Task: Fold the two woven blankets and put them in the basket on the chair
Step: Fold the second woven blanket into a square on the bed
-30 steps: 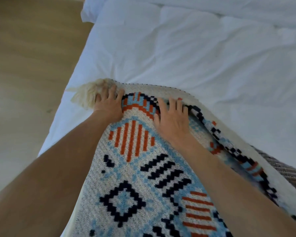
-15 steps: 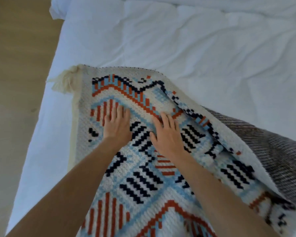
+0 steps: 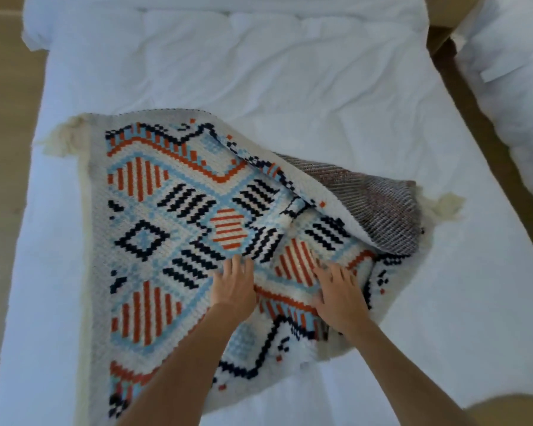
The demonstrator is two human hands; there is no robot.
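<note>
A woven blanket (image 3: 154,216) with white, light-blue, orange and navy geometric patterns lies on the white bed (image 3: 259,72), folded over itself and rumpled on its right side. Cream tassels stick out at its far-left corner (image 3: 60,138) and at the right (image 3: 446,204). A grey-brown striped woven surface (image 3: 366,195) shows at the right fold; I cannot tell whether it is the blanket's underside or another blanket. My left hand (image 3: 233,287) rests flat on the blanket, fingers spread. My right hand (image 3: 339,290) presses flat beside it, near the blanket's right edge. No basket or chair is in view.
The bed's left edge meets a light wooden floor (image 3: 0,149). A wooden strip (image 3: 486,142) runs diagonally along the right of the bed, with more white bedding (image 3: 517,72) beyond it. A tan rounded shape (image 3: 511,407) shows at the bottom right corner.
Both hands have slid back toward me and to the right across the blanket, away from its far edge. The view has pulled back, showing the whole blanket and more of the bed.
</note>
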